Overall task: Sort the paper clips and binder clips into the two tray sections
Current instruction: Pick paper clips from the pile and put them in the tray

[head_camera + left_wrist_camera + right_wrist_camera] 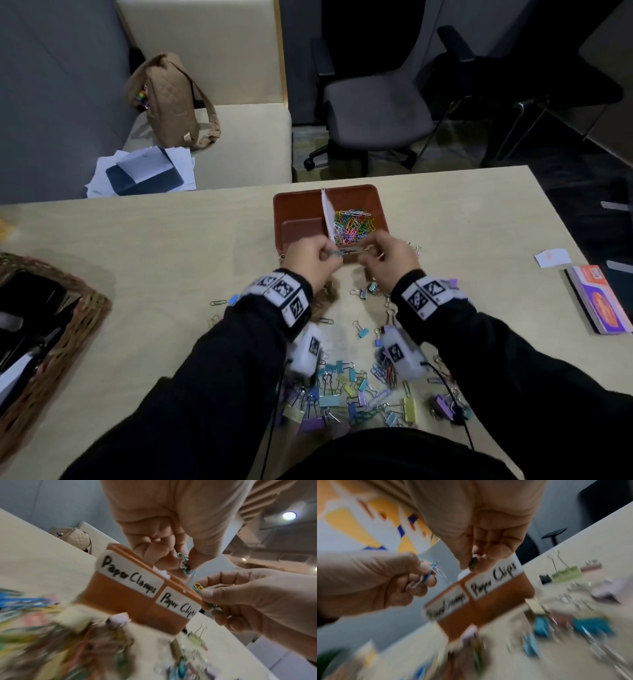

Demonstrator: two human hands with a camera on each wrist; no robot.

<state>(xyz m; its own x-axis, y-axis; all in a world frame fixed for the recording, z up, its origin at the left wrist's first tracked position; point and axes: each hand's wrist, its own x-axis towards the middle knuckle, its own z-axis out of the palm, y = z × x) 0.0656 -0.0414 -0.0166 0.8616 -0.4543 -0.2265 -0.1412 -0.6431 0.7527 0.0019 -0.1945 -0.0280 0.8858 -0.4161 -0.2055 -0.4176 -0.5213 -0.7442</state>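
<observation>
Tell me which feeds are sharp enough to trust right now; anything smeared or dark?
Head view: dim but fairly sharp; tray and both hands readable, corners bent by the wide lens. Left wrist view: labels and held paper clips crisp, lower left clip pile smeared by motion. Right wrist view: heavy blur throughout; only the "Paper Clips" label is legible.

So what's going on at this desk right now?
A person is sorting clips into a brown tray. Each hand pinches a few paper clips at the tray's near edge: the left hand and the right hand. The right section holds paper clips; the left section looks empty. Binder clips lie scattered on the table.
</observation>
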